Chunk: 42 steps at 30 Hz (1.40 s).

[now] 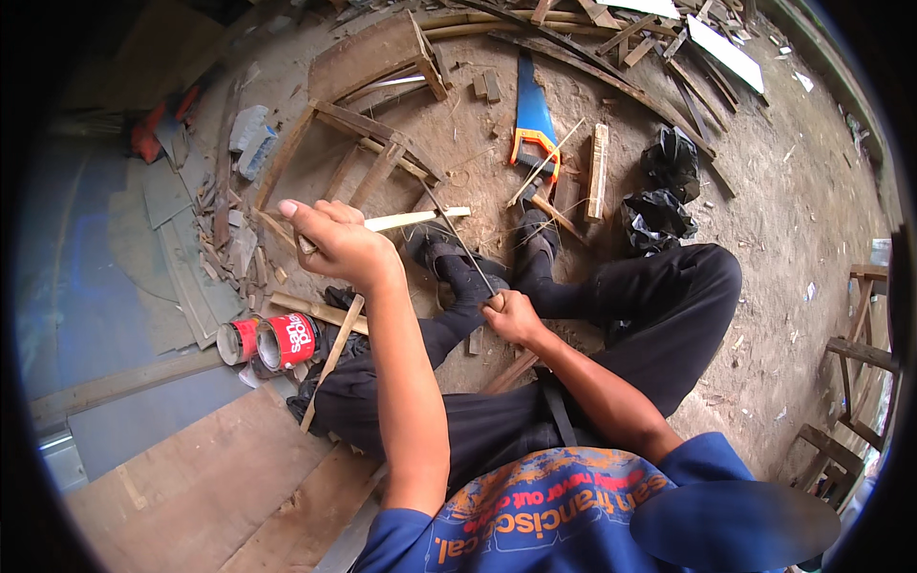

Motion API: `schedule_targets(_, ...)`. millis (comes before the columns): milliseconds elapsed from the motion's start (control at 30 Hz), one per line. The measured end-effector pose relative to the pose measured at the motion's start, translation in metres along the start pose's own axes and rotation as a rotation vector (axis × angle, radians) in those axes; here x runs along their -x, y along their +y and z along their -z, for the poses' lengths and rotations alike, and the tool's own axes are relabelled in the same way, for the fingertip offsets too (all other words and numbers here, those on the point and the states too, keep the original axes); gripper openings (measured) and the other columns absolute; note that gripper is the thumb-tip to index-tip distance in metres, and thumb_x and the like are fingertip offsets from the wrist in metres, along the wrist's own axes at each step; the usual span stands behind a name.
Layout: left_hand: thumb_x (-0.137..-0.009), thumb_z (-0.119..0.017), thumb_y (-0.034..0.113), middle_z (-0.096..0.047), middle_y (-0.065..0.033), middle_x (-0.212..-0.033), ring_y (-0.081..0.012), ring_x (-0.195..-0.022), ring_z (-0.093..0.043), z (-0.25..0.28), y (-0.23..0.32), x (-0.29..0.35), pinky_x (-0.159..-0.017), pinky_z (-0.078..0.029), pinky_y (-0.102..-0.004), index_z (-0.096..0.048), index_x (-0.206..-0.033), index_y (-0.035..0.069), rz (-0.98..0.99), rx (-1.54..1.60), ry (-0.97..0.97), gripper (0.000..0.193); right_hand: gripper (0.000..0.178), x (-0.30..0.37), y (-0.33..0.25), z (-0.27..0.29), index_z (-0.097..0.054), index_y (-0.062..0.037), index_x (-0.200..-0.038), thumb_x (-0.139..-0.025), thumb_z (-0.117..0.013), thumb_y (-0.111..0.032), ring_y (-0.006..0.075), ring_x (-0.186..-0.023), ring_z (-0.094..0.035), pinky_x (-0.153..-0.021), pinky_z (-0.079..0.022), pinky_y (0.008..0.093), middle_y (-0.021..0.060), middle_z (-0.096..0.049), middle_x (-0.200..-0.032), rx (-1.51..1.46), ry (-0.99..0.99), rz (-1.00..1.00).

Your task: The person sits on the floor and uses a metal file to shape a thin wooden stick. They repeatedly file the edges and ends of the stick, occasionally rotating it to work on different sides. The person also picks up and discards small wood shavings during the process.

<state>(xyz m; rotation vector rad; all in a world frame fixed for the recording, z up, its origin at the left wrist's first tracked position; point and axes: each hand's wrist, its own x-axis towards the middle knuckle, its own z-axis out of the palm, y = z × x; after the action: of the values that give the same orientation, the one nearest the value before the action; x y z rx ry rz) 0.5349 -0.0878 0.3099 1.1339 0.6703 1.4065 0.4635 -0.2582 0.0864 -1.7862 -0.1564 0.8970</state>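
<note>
My left hand [339,244] is closed round one end of a pale wooden strip [406,220], which points right across my shins. In my right hand [513,318], lower and near my knee, is a long, thin, dark blade [466,250]. It slants up and left from my fist and meets the strip near its far end. Whether it is a knife seen edge-on I cannot tell. Beyond my feet lies a handsaw [536,105] with a blue blade and an orange and black handle. A hammer [559,218] with a wooden handle rests close to my right foot.
A wooden frame [358,119] lies beyond my left hand. Two red tins [288,341] stand left of my leg. Black plastic bags [657,218] sit to the right, near a short wooden block [598,172]. Scrap wood [611,76] is piled at the far side.
</note>
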Motion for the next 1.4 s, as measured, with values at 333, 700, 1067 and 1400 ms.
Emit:
schedule_targets(333,-0.103,-0.052,0.034,-0.025,0.0065,-0.052,-0.0060,-0.047,-0.020,0.006,-0.006,0.000,-0.045,-0.017,-0.0261,-0.022,-0.060,0.016,-0.048,0.000,-0.023,0.056,0.023,0.028,-0.067,-0.004,-0.059,0.0077,-0.085,-0.084,-0.064,-0.015,0.0465,-0.083,-0.065,-0.072,-0.052,0.0499,0.0307,-0.064,-0.080,0.131,0.008,0.182)
schedule_targets(700,-0.102,-0.053,0.032,-0.023,0.0059,-0.051,-0.0074,-0.046,-0.020,0.003,-0.006,0.000,-0.046,-0.018,-0.0272,-0.021,-0.059,0.017,-0.047,0.012,-0.040,0.055,0.033,0.012,-0.029,-0.003,-0.058,0.0050,-0.078,-0.091,-0.065,-0.025,0.0355,-0.063,-0.066,-0.063,-0.051,0.0444,0.0212,-0.061,-0.066,0.011,-0.017,-0.017)
schedule_targets(1067,-0.103,-0.050,0.032,-0.020,0.0053,-0.052,-0.0086,-0.048,-0.018,0.000,-0.003,0.003,-0.048,-0.018,-0.0278,-0.017,-0.060,0.017,-0.038,-0.020,-0.014,0.055,0.021,0.011,-0.027,-0.021,-0.055,0.0039,-0.092,-0.081,-0.066,-0.010,0.0485,-0.079,-0.064,-0.070,-0.052,0.0521,0.0298,-0.063,-0.076,0.146,0.067,0.280)
schedule_targets(1400,-0.102,-0.051,0.035,-0.017,0.0052,-0.050,-0.0093,-0.045,-0.014,0.024,-0.008,-0.019,-0.046,-0.014,-0.0291,-0.017,-0.062,0.017,0.010,0.086,-0.181,0.056,0.027,-0.010,-0.027,-0.001,-0.059,0.0055,-0.087,-0.083,-0.068,-0.020,0.0454,-0.082,-0.066,-0.073,-0.051,0.0454,0.0274,-0.064,-0.080,0.010,0.170,0.105)
